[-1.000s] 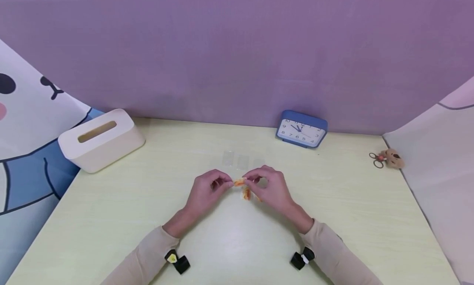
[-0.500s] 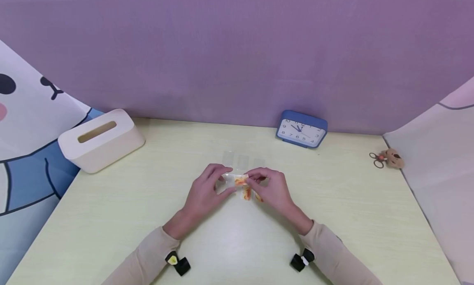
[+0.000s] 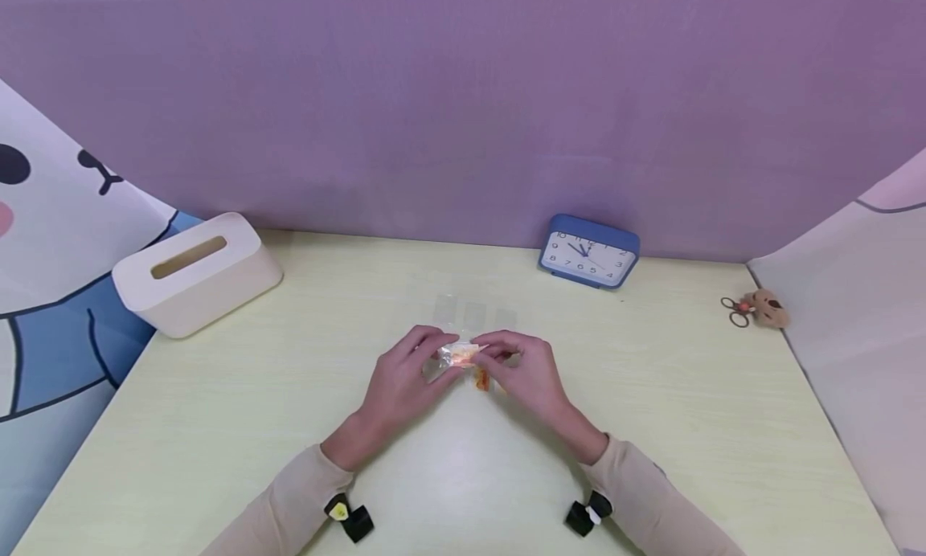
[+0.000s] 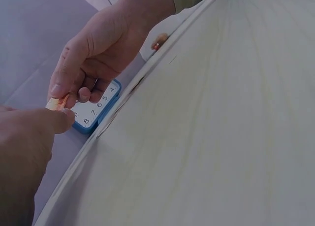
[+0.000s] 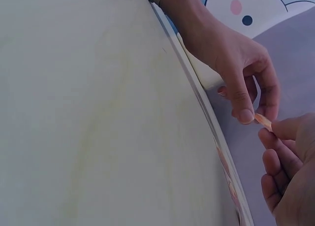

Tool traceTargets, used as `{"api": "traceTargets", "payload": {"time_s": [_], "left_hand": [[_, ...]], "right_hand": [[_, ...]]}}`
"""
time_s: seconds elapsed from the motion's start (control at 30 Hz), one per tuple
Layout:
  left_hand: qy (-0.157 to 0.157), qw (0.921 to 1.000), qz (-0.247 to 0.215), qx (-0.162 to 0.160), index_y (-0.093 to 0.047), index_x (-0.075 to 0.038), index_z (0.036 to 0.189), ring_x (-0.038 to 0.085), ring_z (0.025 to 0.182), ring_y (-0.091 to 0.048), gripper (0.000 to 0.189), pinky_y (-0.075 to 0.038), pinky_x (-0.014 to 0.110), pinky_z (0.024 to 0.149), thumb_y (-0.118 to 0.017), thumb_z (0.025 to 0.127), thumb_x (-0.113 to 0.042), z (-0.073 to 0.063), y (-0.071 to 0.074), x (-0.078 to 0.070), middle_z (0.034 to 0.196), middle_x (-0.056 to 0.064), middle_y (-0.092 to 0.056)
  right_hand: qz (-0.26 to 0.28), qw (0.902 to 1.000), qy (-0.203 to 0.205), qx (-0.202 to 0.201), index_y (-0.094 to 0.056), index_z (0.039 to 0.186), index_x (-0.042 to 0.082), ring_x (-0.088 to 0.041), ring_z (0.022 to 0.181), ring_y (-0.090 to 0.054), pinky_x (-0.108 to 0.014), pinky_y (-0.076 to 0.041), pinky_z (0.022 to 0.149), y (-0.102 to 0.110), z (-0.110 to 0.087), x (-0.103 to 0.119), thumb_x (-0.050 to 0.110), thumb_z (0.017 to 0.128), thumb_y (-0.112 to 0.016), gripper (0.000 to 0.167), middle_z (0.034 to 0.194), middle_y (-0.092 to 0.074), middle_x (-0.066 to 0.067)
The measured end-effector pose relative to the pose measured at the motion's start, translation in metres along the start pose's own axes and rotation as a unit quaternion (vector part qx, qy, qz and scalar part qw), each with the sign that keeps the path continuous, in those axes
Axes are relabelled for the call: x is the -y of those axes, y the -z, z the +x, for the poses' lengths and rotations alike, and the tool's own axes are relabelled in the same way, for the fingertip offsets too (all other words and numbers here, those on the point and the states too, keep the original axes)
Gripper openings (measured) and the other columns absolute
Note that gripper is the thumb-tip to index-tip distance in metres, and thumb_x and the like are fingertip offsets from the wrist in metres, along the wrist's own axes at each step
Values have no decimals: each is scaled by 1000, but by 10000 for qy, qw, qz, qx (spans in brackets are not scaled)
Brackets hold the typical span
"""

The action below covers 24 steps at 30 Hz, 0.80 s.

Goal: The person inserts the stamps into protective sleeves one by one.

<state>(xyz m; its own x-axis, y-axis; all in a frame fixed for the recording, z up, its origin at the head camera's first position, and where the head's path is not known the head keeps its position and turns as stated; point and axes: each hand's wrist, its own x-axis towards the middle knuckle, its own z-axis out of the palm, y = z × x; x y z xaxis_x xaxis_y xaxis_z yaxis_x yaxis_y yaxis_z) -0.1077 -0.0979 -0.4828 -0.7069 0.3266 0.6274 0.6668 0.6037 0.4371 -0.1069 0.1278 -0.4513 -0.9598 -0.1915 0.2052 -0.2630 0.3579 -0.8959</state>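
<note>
1. Left hand (image 3: 402, 378) pinches the left end of the orange packet (image 3: 463, 355), raised between the hands; its handling looks unfinished.
2. Clear pieces (image 3: 474, 315) lie flat beyond, untouched.
3. Another orange piece (image 3: 481, 381) lies nearer, not in hand.
4. Right hand (image 3: 530, 373) pinches the packet's right end.

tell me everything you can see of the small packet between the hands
The packet looks thin, with shiny, clear, plastic-looking film and an orange pattern too small to make out. It's held crosswise over the table, the left hand holding its left end and the right hand pinching its right.
</note>
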Motion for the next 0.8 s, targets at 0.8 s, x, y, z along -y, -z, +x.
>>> {"api": "traceTargets", "payload": {"time_s": [0.8], "left_hand": [[403,9986,-319,-82,-79,-8,121,16,84,-74,48,-65,34,71,-102,82,-21,0,1,-1,116,6,-72]], "right_hand": [[81,9963,846,-122,-86,100,9,-14,86,-69,-28,-59,81,6,-2,-9,-3,97,-82,13,97,-79,4]]}}
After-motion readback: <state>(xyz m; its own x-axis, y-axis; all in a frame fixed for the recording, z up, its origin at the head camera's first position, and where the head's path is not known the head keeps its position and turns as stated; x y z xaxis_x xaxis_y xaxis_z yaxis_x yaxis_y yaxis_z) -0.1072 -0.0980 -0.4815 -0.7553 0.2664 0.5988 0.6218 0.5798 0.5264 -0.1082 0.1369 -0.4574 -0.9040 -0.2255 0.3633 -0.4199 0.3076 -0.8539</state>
